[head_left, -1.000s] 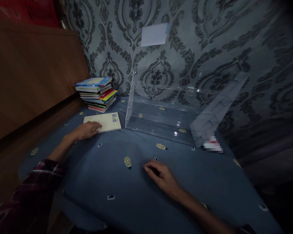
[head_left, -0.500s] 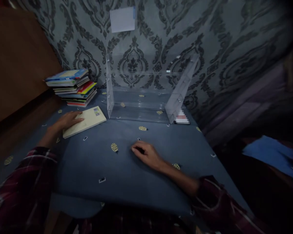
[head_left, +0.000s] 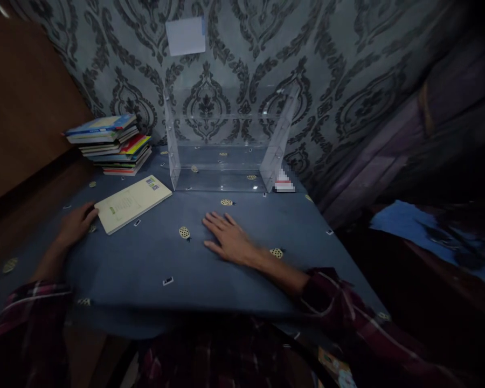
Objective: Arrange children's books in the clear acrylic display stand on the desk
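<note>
A cream-covered book (head_left: 133, 203) lies flat on the blue cloth, its whole cover showing. My left hand (head_left: 76, 223) rests on the cloth beside the book's left end, fingertips at or very near its corner, not wrapped round it. Palm down with fingers spread, my right hand (head_left: 228, 237) lies on the cloth at the middle of the table and holds nothing. Beyond both hands stands a clear plastic rack (head_left: 219, 180) with see-through side panels and shelves, against the wall.
Several books are piled in a stack (head_left: 111, 143) at the back left, near a brown wooden panel (head_left: 28, 108). A blurred-out white and red item (head_left: 285, 182) sits right of the rack. The patterned tablecloth (head_left: 210, 291) covers the table; blue fabric (head_left: 408, 221) lies off its right side.
My left hand has slid off the book's cover to its left end. My right hand has gone from curled fingers to spread flat on the cloth. The camera view has shifted slightly.
</note>
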Demonstrator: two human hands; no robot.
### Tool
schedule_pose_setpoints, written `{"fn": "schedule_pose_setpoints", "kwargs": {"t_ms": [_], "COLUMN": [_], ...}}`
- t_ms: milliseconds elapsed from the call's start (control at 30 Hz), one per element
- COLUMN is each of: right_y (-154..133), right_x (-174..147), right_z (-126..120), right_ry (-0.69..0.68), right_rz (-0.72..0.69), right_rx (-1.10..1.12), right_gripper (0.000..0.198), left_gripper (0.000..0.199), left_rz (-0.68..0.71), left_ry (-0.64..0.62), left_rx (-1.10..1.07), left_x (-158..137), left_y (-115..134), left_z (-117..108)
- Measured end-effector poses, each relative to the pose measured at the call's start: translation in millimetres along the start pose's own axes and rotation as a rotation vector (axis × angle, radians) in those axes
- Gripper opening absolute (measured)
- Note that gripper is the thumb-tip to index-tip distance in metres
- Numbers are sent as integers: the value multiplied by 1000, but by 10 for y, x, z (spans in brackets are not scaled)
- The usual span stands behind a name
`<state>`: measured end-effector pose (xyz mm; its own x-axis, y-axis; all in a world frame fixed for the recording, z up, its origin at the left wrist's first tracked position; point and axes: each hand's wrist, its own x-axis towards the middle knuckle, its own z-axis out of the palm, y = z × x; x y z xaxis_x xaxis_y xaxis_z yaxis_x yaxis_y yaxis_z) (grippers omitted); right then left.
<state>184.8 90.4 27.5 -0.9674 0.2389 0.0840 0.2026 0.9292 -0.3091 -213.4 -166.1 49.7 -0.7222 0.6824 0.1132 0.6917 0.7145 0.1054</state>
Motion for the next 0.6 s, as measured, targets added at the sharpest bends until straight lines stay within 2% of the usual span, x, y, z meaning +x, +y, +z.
{"fn": "schedule_pose_setpoints", "kwargs": {"t_ms": [100,167,300,433,600], "right_y": [-385,-564,-675,-580,-463], "right_x": [-55,-75,30,411,997], "right_z": [48,56,33,32,105], "right_ry": [-52,-93,-135,-65,53], "right_rz": [-154,-265,-376,-299,-77], "right_rx": [77,143,331,406,172], "right_gripper": [63,63,50,37,38], "left_gripper": [57,59,64,67,76], "left_rz": [-87,-102,-88,-229,-489], "left_ry": [5,1,-27,-10,28], "left_rx": [-44,-36,34,120,185], "left_x": [-46,-68,-141,-302,-558], "left_y": [-170,-189,-86,0,-39], "left_z": [-6,-28,-96,-158,-217]}}
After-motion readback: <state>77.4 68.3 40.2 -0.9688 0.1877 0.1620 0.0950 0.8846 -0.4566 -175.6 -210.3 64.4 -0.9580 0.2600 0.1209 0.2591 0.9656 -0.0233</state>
